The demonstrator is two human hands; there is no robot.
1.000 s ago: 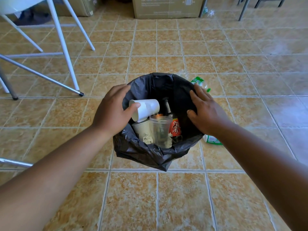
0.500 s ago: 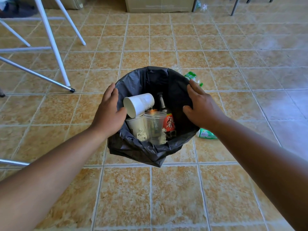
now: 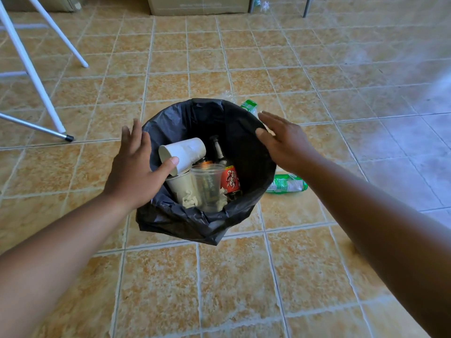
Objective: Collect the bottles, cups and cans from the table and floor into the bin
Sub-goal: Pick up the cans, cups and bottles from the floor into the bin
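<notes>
A bin lined with a black bag (image 3: 234,123) stands on the tiled floor. Inside lie a white paper cup (image 3: 188,151) on its side, a clear plastic cup (image 3: 207,184), another white cup (image 3: 180,186) and a dark bottle with a red label (image 3: 228,178). My left hand (image 3: 133,167) hovers at the bin's left rim with straight fingers, its thumb near the tipped cup. My right hand (image 3: 284,140) is spread above the right rim, holding nothing. A green plastic bottle (image 3: 286,183) lies on the floor just right of the bin. Another green-labelled bottle (image 3: 249,105) shows behind the rim.
White and metal table legs (image 3: 36,76) stand at the left, one black-tipped foot (image 3: 69,137) close to the bin. A cardboard box (image 3: 200,4) sits at the far wall, with clear plastic litter (image 3: 262,3) and chair legs (image 3: 306,6) beside it.
Both hands have let go of the bin's rim and lifted off with fingers spread. The bin sits a little farther from me than before.
</notes>
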